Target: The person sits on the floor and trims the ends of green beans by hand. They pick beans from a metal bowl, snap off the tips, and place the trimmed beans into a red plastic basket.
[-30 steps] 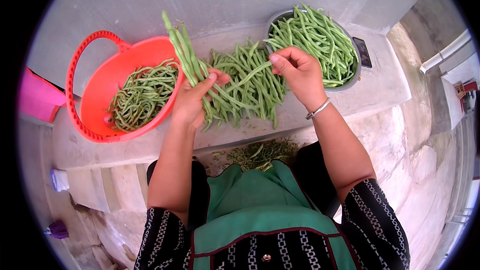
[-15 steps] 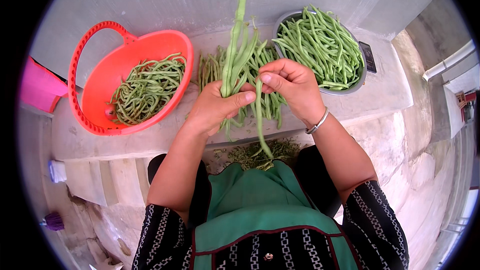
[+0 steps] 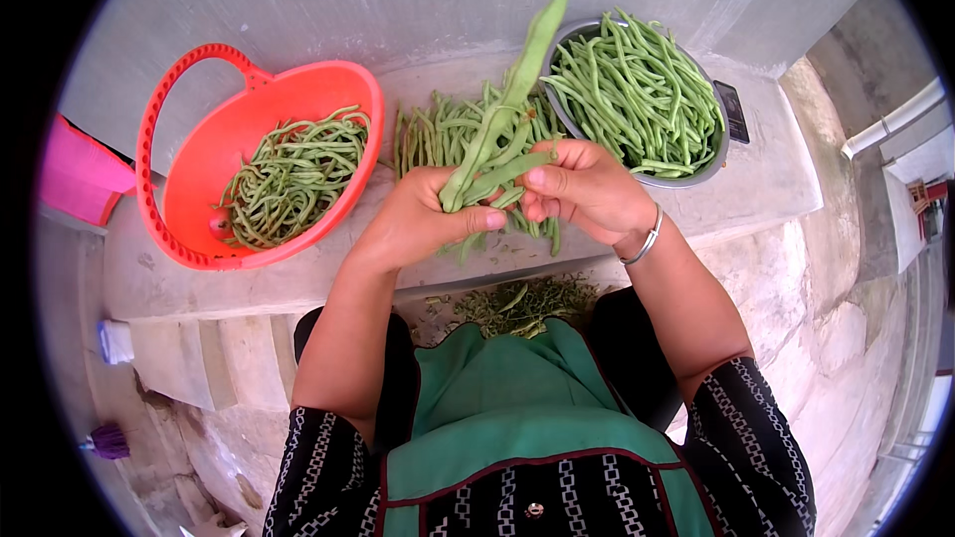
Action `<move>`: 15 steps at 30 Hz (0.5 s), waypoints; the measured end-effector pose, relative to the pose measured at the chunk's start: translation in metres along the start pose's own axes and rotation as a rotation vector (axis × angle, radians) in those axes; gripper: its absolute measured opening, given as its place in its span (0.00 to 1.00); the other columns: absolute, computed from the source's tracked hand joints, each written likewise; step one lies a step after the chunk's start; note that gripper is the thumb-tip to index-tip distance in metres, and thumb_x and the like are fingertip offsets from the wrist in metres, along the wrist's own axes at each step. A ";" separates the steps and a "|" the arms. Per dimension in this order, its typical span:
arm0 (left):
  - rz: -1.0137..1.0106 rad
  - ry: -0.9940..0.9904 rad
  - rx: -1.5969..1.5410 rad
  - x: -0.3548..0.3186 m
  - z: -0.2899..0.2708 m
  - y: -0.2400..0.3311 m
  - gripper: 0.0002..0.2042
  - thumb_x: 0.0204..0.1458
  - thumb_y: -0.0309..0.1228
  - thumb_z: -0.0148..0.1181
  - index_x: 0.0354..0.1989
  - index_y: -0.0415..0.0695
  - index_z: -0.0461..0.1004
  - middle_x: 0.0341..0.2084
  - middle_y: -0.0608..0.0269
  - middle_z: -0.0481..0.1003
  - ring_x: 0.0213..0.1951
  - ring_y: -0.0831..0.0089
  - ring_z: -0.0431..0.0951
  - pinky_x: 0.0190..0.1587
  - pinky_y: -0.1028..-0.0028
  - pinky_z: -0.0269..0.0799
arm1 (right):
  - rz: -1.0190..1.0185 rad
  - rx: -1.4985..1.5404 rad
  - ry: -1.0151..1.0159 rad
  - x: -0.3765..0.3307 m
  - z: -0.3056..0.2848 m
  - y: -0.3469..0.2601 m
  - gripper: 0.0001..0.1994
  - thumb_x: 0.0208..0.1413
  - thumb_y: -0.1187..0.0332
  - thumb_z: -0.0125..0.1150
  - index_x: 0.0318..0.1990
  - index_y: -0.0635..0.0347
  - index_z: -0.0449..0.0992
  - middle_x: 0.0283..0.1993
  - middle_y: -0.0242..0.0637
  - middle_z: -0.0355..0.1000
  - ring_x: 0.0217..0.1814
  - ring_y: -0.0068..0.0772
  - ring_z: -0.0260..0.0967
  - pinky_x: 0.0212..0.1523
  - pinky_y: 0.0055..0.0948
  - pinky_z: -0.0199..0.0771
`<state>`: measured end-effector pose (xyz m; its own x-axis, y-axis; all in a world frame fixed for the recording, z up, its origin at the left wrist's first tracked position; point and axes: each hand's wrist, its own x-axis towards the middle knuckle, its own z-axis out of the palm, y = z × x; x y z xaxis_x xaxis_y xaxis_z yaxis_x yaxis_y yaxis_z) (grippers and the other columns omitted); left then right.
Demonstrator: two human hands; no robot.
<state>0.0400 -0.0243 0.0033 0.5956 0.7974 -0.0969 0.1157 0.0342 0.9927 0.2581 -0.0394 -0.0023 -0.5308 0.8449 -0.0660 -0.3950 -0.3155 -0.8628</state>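
My left hand is closed round a few flat green beans. The longest slants up and to the right, over the wall behind. My right hand, with a metal bangle at its wrist, pinches the end of a bean that runs across from the left hand. Its curled fingertips are partly hidden. Just beyond both hands, a pile of loose green beans lies on the concrete ledge. Below the hands, trimmings and bits of bean lie on the ground between my knees.
A red basket with a tall handle stands on the left, holding thin, brownish-green beans. At the right, a grey basin is heaped with green beans. A dark flat device lies beside it. The grey wall rises behind the ledge.
The beans in my left hand have swung from upright to a rightward slant. The bean that hung down from my right fingers no longer hangs there; those fingers now pinch another bean's end.
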 end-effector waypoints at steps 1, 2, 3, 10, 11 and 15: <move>-0.011 -0.045 0.014 -0.001 -0.002 -0.001 0.11 0.43 0.27 0.66 0.36 0.39 0.75 0.25 0.69 0.74 0.24 0.84 0.69 0.25 0.82 0.64 | 0.041 0.036 -0.056 0.000 0.001 0.001 0.07 0.55 0.68 0.57 0.36 0.62 0.73 0.31 0.33 0.73 0.32 0.22 0.72 0.34 0.20 0.74; 0.027 -0.028 -0.073 -0.001 -0.002 -0.002 0.10 0.45 0.28 0.65 0.36 0.40 0.75 0.25 0.68 0.74 0.24 0.84 0.69 0.25 0.82 0.64 | 0.020 0.035 -0.031 0.000 0.001 0.000 0.07 0.56 0.67 0.57 0.36 0.62 0.73 0.32 0.33 0.73 0.32 0.22 0.72 0.34 0.20 0.74; 0.064 -0.010 -0.161 0.000 -0.003 -0.002 0.10 0.46 0.29 0.64 0.36 0.40 0.75 0.26 0.68 0.74 0.24 0.84 0.69 0.25 0.82 0.64 | -0.001 0.035 -0.007 0.000 0.002 -0.002 0.08 0.56 0.67 0.57 0.36 0.62 0.73 0.32 0.33 0.72 0.32 0.23 0.72 0.34 0.20 0.74; 0.247 0.347 -0.972 0.010 -0.042 -0.008 0.09 0.55 0.34 0.55 0.40 0.44 0.70 0.29 0.68 0.71 0.23 0.82 0.65 0.26 0.81 0.62 | 0.019 -0.061 0.187 0.008 -0.016 0.000 0.10 0.58 0.68 0.50 0.43 0.63 0.72 0.37 0.31 0.70 0.35 0.21 0.69 0.36 0.21 0.73; 0.256 0.334 -1.015 0.010 -0.047 -0.009 0.09 0.55 0.35 0.55 0.40 0.45 0.69 0.30 0.69 0.71 0.25 0.83 0.65 0.27 0.82 0.61 | 0.063 -0.072 0.175 0.010 -0.012 0.003 0.11 0.58 0.66 0.50 0.44 0.63 0.72 0.36 0.31 0.70 0.35 0.21 0.68 0.36 0.22 0.73; 0.266 0.405 -1.031 0.009 -0.049 -0.008 0.09 0.55 0.33 0.55 0.40 0.45 0.69 0.30 0.68 0.70 0.25 0.83 0.65 0.27 0.81 0.62 | 0.097 -0.233 0.087 0.012 0.006 0.015 0.17 0.58 0.58 0.51 0.44 0.64 0.72 0.36 0.31 0.68 0.35 0.20 0.65 0.35 0.23 0.71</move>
<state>0.0053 0.0119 -0.0017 0.1810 0.9830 -0.0297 -0.7960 0.1642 0.5826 0.2414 -0.0365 -0.0130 -0.4874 0.8526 -0.1883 -0.1566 -0.2976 -0.9418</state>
